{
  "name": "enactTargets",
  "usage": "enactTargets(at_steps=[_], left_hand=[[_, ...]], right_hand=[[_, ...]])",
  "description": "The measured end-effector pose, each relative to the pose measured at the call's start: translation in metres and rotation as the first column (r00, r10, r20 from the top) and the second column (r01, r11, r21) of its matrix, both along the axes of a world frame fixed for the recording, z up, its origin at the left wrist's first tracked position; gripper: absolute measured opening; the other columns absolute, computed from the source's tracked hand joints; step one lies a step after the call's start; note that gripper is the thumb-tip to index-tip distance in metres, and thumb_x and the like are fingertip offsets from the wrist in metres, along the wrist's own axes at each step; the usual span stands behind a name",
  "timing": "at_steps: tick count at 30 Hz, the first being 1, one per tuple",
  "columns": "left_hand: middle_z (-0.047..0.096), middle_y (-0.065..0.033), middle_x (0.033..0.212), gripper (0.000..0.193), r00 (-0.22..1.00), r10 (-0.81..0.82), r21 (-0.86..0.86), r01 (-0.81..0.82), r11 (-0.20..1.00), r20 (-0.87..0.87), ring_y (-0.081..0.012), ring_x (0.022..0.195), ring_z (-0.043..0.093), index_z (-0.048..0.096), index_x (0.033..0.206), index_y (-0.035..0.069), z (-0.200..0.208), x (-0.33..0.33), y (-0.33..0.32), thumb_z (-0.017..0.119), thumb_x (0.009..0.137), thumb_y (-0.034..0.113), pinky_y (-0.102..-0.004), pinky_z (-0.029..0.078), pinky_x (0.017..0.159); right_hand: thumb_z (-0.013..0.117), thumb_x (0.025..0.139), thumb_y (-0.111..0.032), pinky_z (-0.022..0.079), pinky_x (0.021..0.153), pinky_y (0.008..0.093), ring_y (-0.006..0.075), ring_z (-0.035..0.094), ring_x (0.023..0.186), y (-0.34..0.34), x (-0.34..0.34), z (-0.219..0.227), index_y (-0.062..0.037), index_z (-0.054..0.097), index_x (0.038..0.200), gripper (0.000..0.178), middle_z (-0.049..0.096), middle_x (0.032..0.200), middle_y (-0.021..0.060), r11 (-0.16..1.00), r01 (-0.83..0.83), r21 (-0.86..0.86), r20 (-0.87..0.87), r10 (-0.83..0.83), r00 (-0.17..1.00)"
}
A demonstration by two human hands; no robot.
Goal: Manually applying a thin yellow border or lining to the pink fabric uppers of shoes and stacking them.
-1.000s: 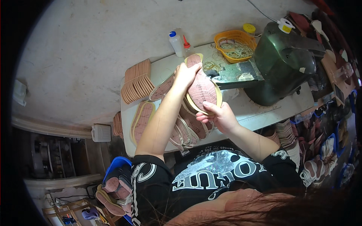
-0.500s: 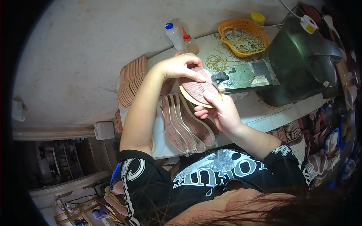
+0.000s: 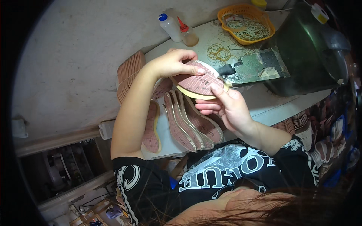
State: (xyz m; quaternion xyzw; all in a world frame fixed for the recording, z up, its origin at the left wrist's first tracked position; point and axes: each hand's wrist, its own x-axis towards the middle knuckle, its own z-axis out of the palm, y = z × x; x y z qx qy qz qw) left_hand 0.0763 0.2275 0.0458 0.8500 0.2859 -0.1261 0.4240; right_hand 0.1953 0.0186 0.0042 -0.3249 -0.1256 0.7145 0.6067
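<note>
A pinkish shoe insole (image 3: 198, 83) with printed marks and a pale yellow edge is held between my two hands at the tip of the green machine plate (image 3: 250, 69). My left hand (image 3: 174, 64) grips its far left part, thumb on top and fingers behind. With thumb above and fingers below, my right hand (image 3: 230, 105) pinches its near right end. The insole's right end meets the small dark guide (image 3: 226, 70) on the machine; the exact contact is hidden. Several insoles with pale edging (image 3: 184, 126) lie below my hands, and another yellow-edged insole (image 3: 152, 132) rests beside my left forearm.
A banded stack of insoles (image 3: 129, 73) stands at the table's left. Behind are a blue-capped bottle (image 3: 170, 28), a red-nozzled bottle (image 3: 189, 37), loose rubber bands (image 3: 218, 53) and an orange basket (image 3: 222, 23) of bands. The dark green machine body (image 3: 305, 64) fills the right.
The insole has turned and tilted slightly in my hands, its near edge now lying flatter. My left forearm has shifted left, uncovering the insole beside it. The whole view has moved a little.
</note>
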Motion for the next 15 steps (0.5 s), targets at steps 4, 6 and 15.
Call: enactTargets(at_steps=[4,6,15], left_hand=[[0.056,0.0019,0.079,0.037,0.996,0.085,-0.071,-0.082,0.994,0.034,-0.0071,0.077,0.049,0.059,0.091,0.003,-0.006,-0.011,-0.007,0.073,0.081,0.036,-0.024,0.043,0.067],[0.056,0.0003,0.075,0.041,0.99,0.128,-0.114,-0.12,0.986,0.062,-0.0082,0.072,0.049,0.06,0.086,0.002,-0.005,-0.015,-0.014,0.074,0.078,0.041,-0.0255,0.042,0.063],[0.059,-0.0021,0.071,0.042,0.941,0.335,-0.167,-0.324,0.931,0.039,-0.0084,0.065,0.052,0.059,0.085,0.0,0.006,-0.026,-0.048,0.075,0.079,0.039,-0.0248,0.044,0.057]], right_hand=[[0.049,0.098,-0.031,0.057,0.07,0.0269,0.0201,0.069,0.082,0.001,0.001,0.002,0.004,0.055,0.115,0.039,0.066,0.098,0.0151,1.0,0.008,-0.013,0.009,-0.008,1.0],[0.05,0.097,-0.033,0.057,0.068,0.0261,0.0188,0.069,0.081,0.001,0.003,0.002,0.0033,0.055,0.115,0.041,0.067,0.098,0.0136,0.999,-0.012,-0.039,0.042,0.014,0.999],[0.054,0.095,-0.035,0.057,0.065,0.0236,0.0155,0.069,0.076,0.001,0.012,0.004,0.0014,0.06,0.105,0.038,0.068,0.092,0.0113,0.998,-0.043,-0.039,0.126,0.048,0.991]])
